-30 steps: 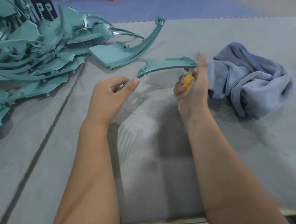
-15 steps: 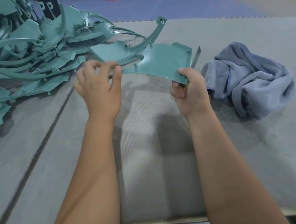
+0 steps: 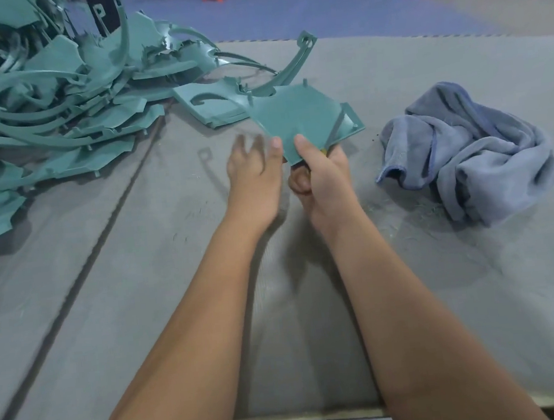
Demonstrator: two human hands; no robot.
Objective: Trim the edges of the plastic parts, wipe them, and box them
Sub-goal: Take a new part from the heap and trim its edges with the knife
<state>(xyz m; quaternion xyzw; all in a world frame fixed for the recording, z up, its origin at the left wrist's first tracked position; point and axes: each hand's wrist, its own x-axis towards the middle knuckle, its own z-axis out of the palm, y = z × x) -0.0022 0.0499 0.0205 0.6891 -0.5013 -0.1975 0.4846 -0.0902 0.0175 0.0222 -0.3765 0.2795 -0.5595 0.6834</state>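
Head view shows the right hand (image 3: 324, 174) pinching the near corner of a thin green plastic part (image 3: 297, 119), held above the table (image 3: 412, 298), with something yellow tucked beneath. The left hand (image 3: 253, 168), blurred, fingers spread, holds nothing just beside it. The part looks light, stiff yet springy, best gripped along its edges; a towel (image 3: 466, 151) lies to the right.

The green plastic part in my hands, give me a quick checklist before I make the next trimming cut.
1. Right hand grips the green part: ok.
2. Left hand steadying the part: not ok, blurred, fingers spread, thumb only near its edge.
3. Yellow-handled knife in the right hand: mostly hidden, blade position cannot tell.
4. Cloth within reach for wiping: ok.
5. Box for finished parts: not in view, cannot tell.
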